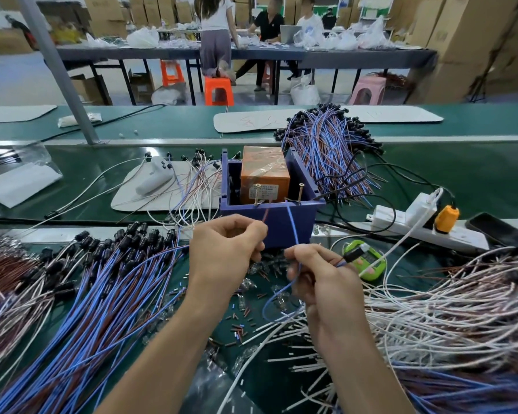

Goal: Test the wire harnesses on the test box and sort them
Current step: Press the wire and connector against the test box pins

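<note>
Left hand (228, 243) pinches the brown wire (265, 216) in curled fingers, tip up near the left screw (257, 196) of the box (277, 231), mid-tabletop. Right hand (320, 276) pinches the blue wire (292, 225) below the right screw (300, 192). Both leads stand near-upright, tips pointing away from the near edge. Whether they touch is unclear. Best to press each tip squarely on its screw and hold steady.
</note>
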